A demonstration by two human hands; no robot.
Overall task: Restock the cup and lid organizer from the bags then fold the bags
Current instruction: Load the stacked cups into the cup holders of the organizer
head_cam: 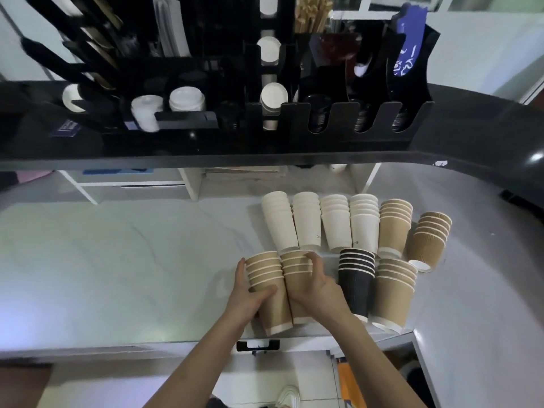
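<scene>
Two stacks of brown paper cups lie side by side near the front edge of the pale counter. My left hand (247, 298) grips the left brown stack (266, 278), thumb over its top. My right hand (316, 285) grips the right brown stack (294, 270), fingers curled over its rims. Further right lie a black cup stack (354, 278) and another brown stack (393, 293). Behind them several white stacks (321, 222) and two more brown stacks (394, 228) lie in a row. The black cup and lid organizer (294, 116) stands on the raised black shelf, holding white cups and lids and black lids. No bags are in view.
A raised black shelf (265, 156) runs across above the counter and overhangs its back. Wooden stirrers (312, 13) and a blue packet (410, 39) stand in the organizer's upper slots. The counter's front edge (147, 347) is just below my wrists; floor and a shoe show beneath.
</scene>
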